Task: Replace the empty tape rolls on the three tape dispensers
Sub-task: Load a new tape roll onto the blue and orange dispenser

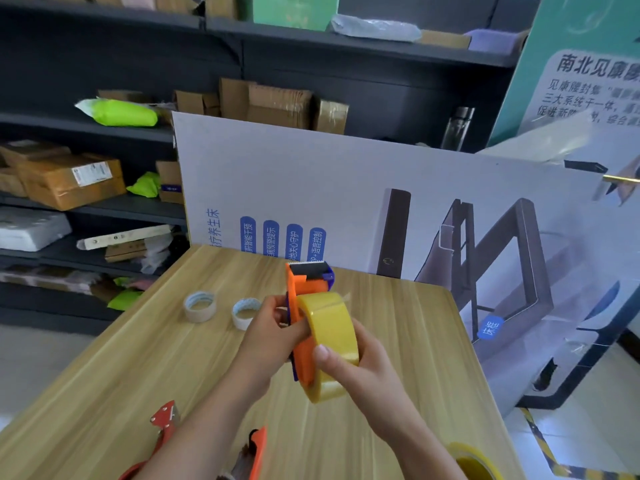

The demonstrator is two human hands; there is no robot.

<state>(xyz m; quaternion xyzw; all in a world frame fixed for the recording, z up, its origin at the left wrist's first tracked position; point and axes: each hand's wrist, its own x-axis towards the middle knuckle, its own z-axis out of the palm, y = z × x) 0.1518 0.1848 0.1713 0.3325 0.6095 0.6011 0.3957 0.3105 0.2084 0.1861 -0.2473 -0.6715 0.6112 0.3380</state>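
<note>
Above the wooden table (145, 368) I hold an orange tape dispenser (300, 296) upright, its black cutter end pointing away. My left hand (273, 327) grips the dispenser's left side. A full yellow tape roll (332, 341) sits against the dispenser's right side, and my right hand (360, 372) is closed around that roll from below. Two empty white tape cores (200, 306) (245, 312) lie on the table to the left. A red dispenser (162, 431) and another orange dispenser (256, 452) lie near the front edge, partly hidden by my left arm.
Another yellow tape roll (474, 462) rests at the table's front right corner. A large printed board (381, 188) leans behind the table. Dark shelves (86, 209) with cardboard boxes and green packets fill the left and back.
</note>
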